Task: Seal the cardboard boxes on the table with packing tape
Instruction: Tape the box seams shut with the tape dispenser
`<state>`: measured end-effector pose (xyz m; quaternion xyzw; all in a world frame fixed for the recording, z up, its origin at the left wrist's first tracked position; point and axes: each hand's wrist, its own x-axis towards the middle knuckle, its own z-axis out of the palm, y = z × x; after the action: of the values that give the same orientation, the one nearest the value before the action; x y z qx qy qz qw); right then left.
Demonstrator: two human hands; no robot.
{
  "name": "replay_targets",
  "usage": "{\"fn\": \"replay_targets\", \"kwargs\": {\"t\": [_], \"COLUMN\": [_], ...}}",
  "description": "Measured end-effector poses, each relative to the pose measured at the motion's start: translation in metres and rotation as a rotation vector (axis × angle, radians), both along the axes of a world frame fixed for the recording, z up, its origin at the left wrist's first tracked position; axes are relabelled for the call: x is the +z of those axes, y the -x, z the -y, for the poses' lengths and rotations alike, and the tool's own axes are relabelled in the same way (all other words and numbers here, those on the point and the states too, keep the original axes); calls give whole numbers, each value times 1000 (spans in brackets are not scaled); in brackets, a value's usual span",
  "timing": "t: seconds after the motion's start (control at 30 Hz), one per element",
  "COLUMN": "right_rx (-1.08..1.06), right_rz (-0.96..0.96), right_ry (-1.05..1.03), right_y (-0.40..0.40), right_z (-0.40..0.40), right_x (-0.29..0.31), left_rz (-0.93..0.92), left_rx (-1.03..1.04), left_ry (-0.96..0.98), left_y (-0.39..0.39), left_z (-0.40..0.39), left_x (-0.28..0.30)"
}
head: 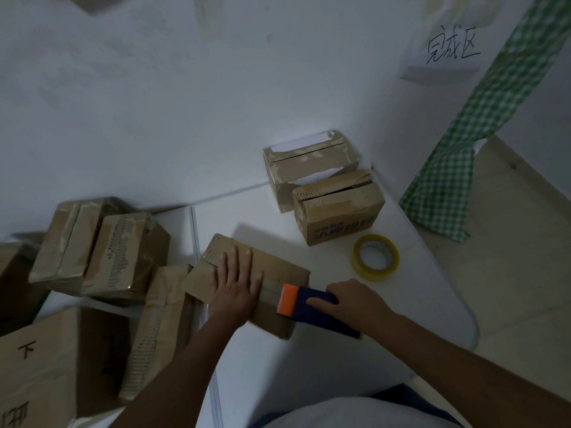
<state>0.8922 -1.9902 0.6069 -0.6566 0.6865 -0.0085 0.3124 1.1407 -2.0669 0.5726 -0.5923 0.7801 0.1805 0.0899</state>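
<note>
fingers of the left hand (238,284) are lying flat and straight, pressing the cardboard box (247,284) at the table's (324,359) centre. right hand (355,299) is grasping a blue-and-orange scraper (312,307) against the box top. tape roll (376,257) is lying well apart, rightward.
</note>
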Motion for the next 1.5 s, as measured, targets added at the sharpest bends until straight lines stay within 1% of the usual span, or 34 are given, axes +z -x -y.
{"fn": "replay_targets", "kwargs": {"t": [0.13,0.23,0.37,0.4,0.47,0.53,0.63,0.7,0.87,0.93,1.0,1.13,1.17,1.33,1.5], "right_rx": [-45,-58,-72,-79,-92,-100,-108,-103,-116,-125,-121,-93,-73,-65,-180], "right_rz": [32,18,-13,-10,0,13,50,75,58,46,11,-2,-5,-48,16], "right_ry": [-50,-61,-53,-49,-45,-34,-19,-20,-53,-62,-78,-127,-147,-185,-246], "right_y": [30,29,19,20,20,20,27,34,56,56,50,44,45,31,12], "right_z": [-17,-21,-16,-17,-20,-24,-26,-30,-46,-47,-43,-35,-34,-28,-19], "right_x": [-8,-13,-18,-20,-22,-23,-19,-17,-20,-21,-22,-21,-20,-19,-28], "left_rz": [-18,-10,-107,-95,38,128,143,184,190,218,184,-98,-136,-40,-23], "left_rx": [6,13,27,-1,-100,-141,-138,-166,-131,-150,-116,-11,-7,-22,-40], "left_ry": [13,41,115,109,101,113,111,108,99,105,119,165,157,184,192], "left_y": [2,4,19,27,38,41,41,41,44,45,47,63,68,75,75], "left_z": [-1,-2,-17,-24,-38,-43,-44,-44,-45,-45,-45,-54,-58,-65,-65], "left_x": [-1,2,7,5,-3,-12,-14,-11,-10,-8,-3,-2,-4,-18,-21]}}
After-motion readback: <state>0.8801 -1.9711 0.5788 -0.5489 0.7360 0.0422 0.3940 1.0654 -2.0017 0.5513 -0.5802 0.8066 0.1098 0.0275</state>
